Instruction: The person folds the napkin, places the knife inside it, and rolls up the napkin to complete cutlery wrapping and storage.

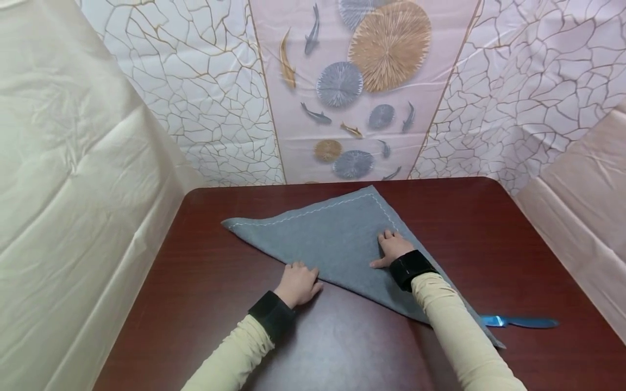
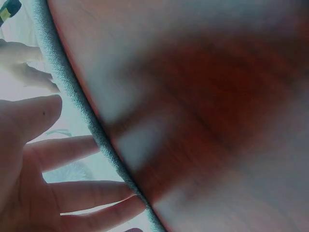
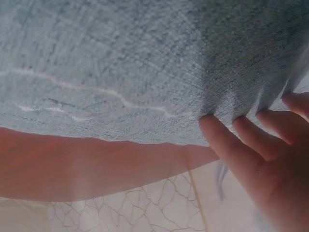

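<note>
A grey cloth (image 1: 323, 233) with a white stitched line along its upper edges lies folded into a triangle on the dark red table. My left hand (image 1: 298, 285) touches the folded lower edge, its fingers fairly straight; the left wrist view shows the fingertips along that rounded fold (image 2: 87, 104). Higher up and to the right, my right hand (image 1: 395, 248) rests on the cloth with fingers spread. In the right wrist view the fingertips (image 3: 208, 121) press on the fabric near the stitching (image 3: 116, 94).
A knife-like blue object (image 1: 533, 323) lies on the table (image 1: 205, 326) at the right, its left end hidden by the cloth. Patterned sheeting (image 1: 205, 81) hangs behind the table, with plain cream sheeting (image 1: 73, 190) at the left side.
</note>
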### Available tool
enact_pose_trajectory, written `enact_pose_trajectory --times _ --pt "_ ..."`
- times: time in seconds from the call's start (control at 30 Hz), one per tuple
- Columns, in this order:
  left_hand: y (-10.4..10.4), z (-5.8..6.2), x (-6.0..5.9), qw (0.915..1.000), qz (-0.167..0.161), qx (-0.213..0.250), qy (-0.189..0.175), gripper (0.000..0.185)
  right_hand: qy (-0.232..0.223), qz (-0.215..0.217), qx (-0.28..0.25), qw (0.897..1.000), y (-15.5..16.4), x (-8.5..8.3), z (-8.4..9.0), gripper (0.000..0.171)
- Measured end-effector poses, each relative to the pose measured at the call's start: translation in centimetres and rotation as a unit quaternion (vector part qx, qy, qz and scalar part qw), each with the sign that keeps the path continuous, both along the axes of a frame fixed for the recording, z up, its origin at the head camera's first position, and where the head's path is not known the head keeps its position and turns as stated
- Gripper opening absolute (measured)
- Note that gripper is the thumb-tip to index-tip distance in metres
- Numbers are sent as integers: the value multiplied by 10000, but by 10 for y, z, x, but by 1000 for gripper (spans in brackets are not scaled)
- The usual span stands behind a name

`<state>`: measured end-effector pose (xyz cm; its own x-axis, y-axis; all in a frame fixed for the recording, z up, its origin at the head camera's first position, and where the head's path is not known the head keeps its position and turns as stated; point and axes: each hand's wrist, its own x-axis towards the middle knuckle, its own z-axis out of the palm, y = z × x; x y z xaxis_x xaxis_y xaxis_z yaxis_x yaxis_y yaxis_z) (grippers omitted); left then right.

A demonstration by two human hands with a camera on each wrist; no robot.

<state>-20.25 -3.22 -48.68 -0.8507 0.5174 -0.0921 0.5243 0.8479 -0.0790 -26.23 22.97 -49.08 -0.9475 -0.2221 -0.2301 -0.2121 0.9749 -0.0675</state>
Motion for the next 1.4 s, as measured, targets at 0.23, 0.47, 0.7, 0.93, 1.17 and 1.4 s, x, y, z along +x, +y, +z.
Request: enact_pose_trajectory --times 0.23,0.47,0.7,0.93,1.17,1.4 --pt "-11 -1 15 9976 -323 615 41 29 -123 371 -98 9992 -8 3 3 87" --pt "-20 2 32 9957 -351 839 -159 29 -164 691 -198 9973 -16 2 1 89" --pt "-26 2 45 9948 -325 928 -259 32 -220 943 -310 9948 -25 5 -2 88" --pt "-30 5 31 9852 -218 1519 -768 30 853 1022 -418 9902 -28 19 -8 69" --pt "-61 -8 4 9787 96 1833 -925 27 1464 447 -1178 9812 -7 63 -10 34" --pt "-121 -10 -10 9752 1086 1667 -970 24 744 -299 -1048 9913 60 101 -4 45"
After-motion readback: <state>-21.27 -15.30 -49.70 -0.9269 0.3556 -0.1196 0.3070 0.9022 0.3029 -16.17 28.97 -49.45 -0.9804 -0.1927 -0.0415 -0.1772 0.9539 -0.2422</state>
